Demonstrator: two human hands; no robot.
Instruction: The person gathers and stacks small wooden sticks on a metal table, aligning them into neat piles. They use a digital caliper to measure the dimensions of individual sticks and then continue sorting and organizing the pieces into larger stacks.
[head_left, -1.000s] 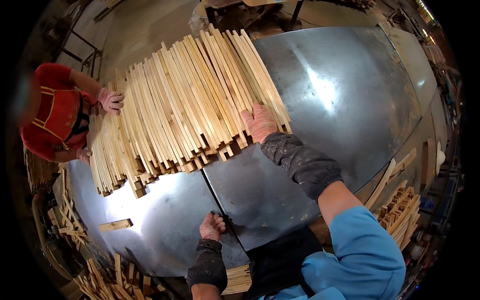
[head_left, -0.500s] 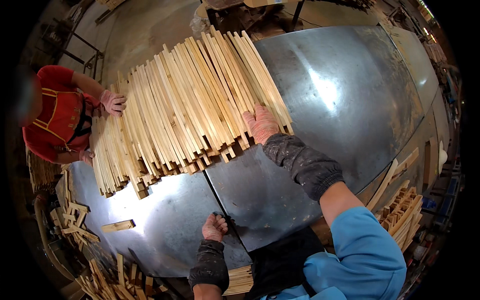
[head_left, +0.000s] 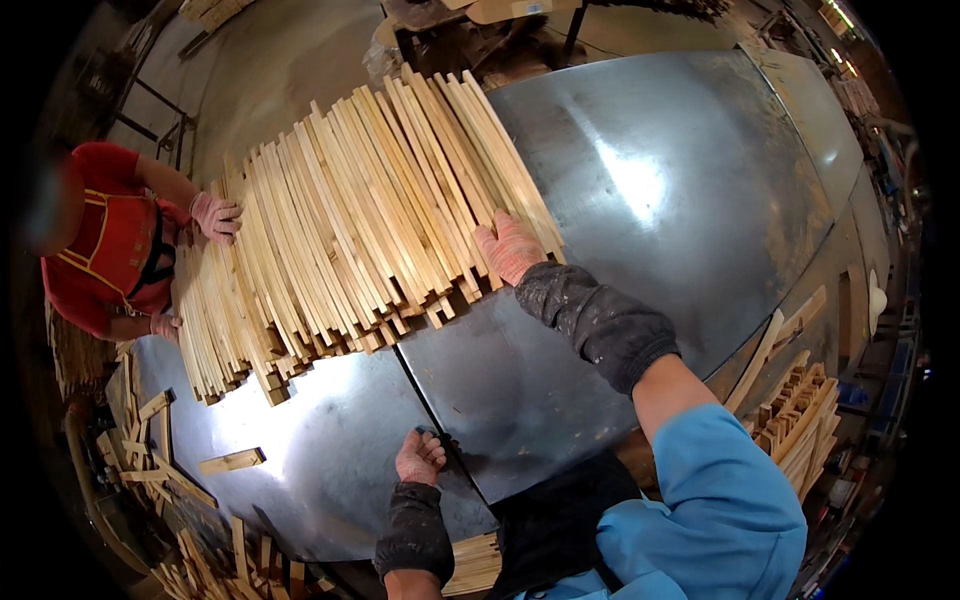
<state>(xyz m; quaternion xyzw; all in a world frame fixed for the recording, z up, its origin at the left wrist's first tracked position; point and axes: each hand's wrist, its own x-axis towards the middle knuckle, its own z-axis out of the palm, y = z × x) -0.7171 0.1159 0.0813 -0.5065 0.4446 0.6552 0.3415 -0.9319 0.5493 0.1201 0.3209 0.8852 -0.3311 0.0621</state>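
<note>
A wide layer of long, pale wooden strips (head_left: 350, 210) lies side by side across the metal tabletop, with uneven near ends. My right hand (head_left: 511, 247), in a pinkish work glove, rests on the strips near the layer's right end, fingers stretched over the wood. Closer to me, my left hand (head_left: 420, 457), also gloved, is closed above the tabletop beside a dark seam. A small dark thing shows at its fingers, too little to name. A co-worker in red has one gloved hand (head_left: 216, 217) on the left strips and another (head_left: 166, 326) at their left edge.
The shiny metal tabletop (head_left: 660, 260) extends right of the strips. A short wood piece (head_left: 232, 461) lies on it at the left. Loose offcuts (head_left: 150, 450) heap up by the left edge. Stacked notched wood pieces (head_left: 800, 420) stand at the right.
The whole view has shifted slightly, so things sit a little further left. My right hand stays on the strips, and my left stays closed near the seam.
</note>
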